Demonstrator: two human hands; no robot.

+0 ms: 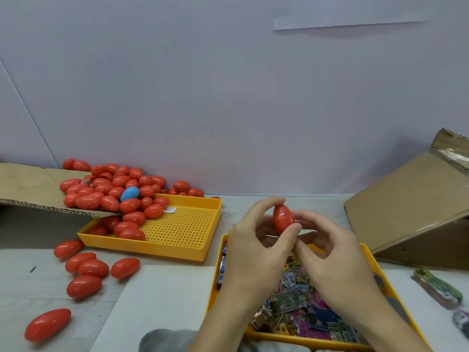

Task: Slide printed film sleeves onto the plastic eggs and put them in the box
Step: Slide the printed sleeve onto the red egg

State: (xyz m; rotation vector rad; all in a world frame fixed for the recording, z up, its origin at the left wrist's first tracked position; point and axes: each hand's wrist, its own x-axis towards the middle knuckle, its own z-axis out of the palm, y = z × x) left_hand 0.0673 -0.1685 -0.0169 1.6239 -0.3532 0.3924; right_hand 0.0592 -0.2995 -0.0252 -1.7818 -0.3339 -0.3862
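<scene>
Left hand (256, 240) pinches a bare red egg (283, 218), long axis upright. Right hand (327, 252) sits just beside, fingers loosely curled; can't tell if there's a sleeve.

head view, single camera | worn up high, facing forward and down across table (162, 295) toward far wall (228, 97) | close over both hands, near centre-right | wide-angle, edges bent | reaches egg pile (114, 191) far left, cardboard box (411, 214) far right

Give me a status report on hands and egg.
Left hand grips bare red egg. Right hand beside it, fingers curled. No sleeve on yet. Nothing blocking.
</scene>
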